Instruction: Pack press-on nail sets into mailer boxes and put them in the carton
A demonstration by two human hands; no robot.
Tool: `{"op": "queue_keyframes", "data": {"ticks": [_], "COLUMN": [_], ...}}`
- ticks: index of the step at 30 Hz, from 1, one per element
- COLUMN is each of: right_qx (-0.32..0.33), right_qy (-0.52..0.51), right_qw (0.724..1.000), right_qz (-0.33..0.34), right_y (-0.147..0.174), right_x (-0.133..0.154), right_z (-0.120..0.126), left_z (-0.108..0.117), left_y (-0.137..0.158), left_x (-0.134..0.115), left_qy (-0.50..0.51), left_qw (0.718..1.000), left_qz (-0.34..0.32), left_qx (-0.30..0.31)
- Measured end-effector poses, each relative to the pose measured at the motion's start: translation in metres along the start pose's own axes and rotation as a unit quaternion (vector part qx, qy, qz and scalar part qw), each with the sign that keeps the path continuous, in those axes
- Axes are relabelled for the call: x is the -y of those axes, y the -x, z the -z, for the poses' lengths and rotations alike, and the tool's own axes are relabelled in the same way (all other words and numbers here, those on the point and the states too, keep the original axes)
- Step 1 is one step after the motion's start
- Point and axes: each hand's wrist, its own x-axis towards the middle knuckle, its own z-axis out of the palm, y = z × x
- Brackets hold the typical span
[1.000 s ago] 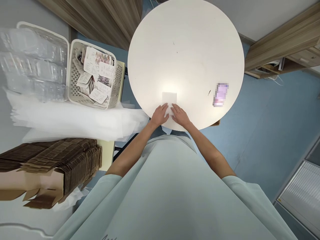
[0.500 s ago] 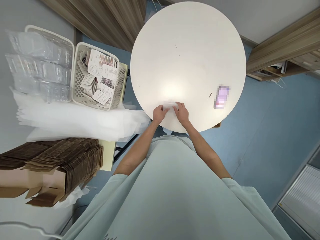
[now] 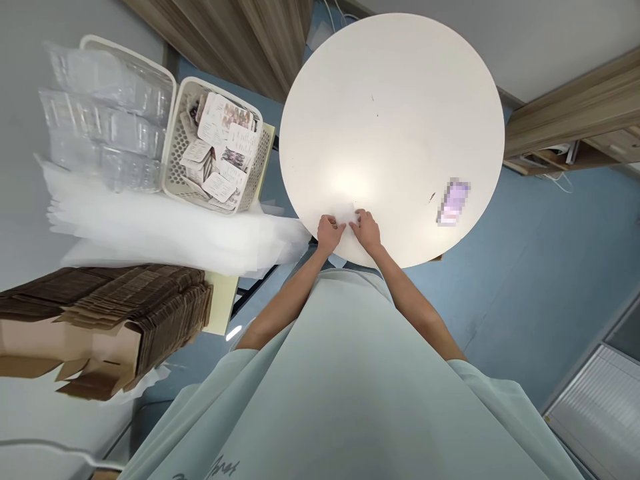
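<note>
Near the front edge of the round white table (image 3: 395, 80), a small whitish packet (image 3: 345, 213) lies between my hands; it blends with the tabletop, so its contents cannot be made out. My left hand (image 3: 331, 233) has its fingers curled on the packet's left edge, with the thumb at the near side. On the right edge, my right hand (image 3: 367, 231) grips with thumb and curled fingers. Both thumbs point inward, close together.
A blurred phone-like object (image 3: 454, 203) lies on the table's right. At left are a basket (image 3: 173, 160) of printed cards, clear plastic trays (image 3: 125, 127), white foam sheets (image 3: 165, 230) and stacked brown cardboard boxes (image 3: 170, 313).
The packet now looks squarer and less like a narrow strip. Both hands have shifted slightly around it, and the whole view has swung so everything sits further right.
</note>
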Motion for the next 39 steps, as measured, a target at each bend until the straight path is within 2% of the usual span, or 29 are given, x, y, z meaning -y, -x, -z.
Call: {"op": "queue_keyframes", "data": {"ticks": [3, 10, 13, 17, 21, 25, 29, 35, 39], "right_qx": [-0.016, -0.056, -0.066, -0.063, -0.125, -0.126, -0.112, -0.081, -0.045], "right_qy": [-0.038, -0.069, -0.055, -0.035, -0.107, -0.17, -0.203, -0.219, -0.214], "right_qw": [0.999, 0.995, 0.995, 0.995, 0.985, 0.977, 0.973, 0.968, 0.967], "right_qz": [-0.029, -0.046, -0.058, -0.072, -0.056, -0.029, 0.005, 0.088, 0.13], "right_y": [0.006, -0.015, -0.022, -0.015, 0.018, 0.063, 0.096, 0.13, 0.156], "right_x": [0.018, 0.082, 0.092, 0.089, 0.087, 0.094, 0.103, 0.108, 0.108], "right_z": [-0.021, -0.072, -0.078, -0.067, -0.054, -0.048, -0.045, -0.035, -0.04], "left_z": [0.015, 0.077, 0.087, 0.09, 0.107, 0.137, 0.159, 0.169, 0.169], "left_y": [-0.004, -0.039, -0.05, -0.045, -0.016, 0.021, 0.056, 0.112, 0.158], "left_x": [0.01, 0.037, 0.037, 0.032, 0.038, 0.052, 0.068, 0.099, 0.131], "left_qy": [-0.01, -0.037, -0.038, -0.04, -0.004, 0.029, 0.07, 0.133, 0.137], "left_qw": [0.999, 0.991, 0.99, 0.988, 0.982, 0.982, 0.981, 0.968, 0.965], "left_qz": [-0.037, -0.122, -0.137, -0.148, -0.187, -0.187, -0.176, -0.178, -0.166], "left_qx": [-0.008, -0.031, -0.012, -0.004, -0.01, -0.018, -0.05, -0.115, -0.153]}}
